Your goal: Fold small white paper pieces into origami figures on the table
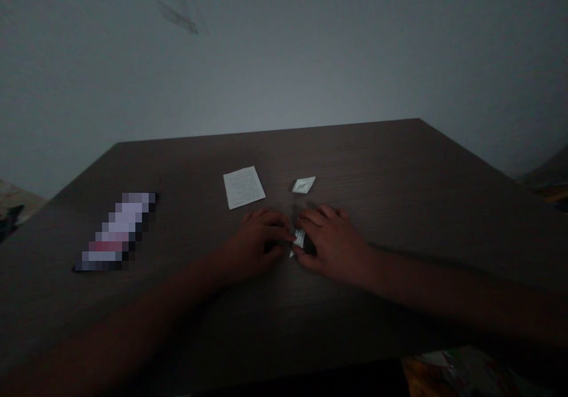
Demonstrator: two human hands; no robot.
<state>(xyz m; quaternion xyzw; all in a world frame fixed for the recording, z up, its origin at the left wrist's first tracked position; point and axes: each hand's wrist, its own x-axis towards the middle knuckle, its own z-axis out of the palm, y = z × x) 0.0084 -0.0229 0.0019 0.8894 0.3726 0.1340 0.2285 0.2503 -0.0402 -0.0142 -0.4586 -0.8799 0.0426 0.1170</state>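
Nearby, paper square [244,187], folded piece [304,184] — left hand [260,238], right hand [332,244] pinching scrap [300,238]

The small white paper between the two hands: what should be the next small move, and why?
Probably press the small white paper flat against the table to set its crease. The left hand and the right hand both pinch it low over the wood, and only a sliver shows, so it seems partly folded; a folded piece beyond looks finished.

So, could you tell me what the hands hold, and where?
A small folded paper: left hand at its left edge, right hand covering its right side.
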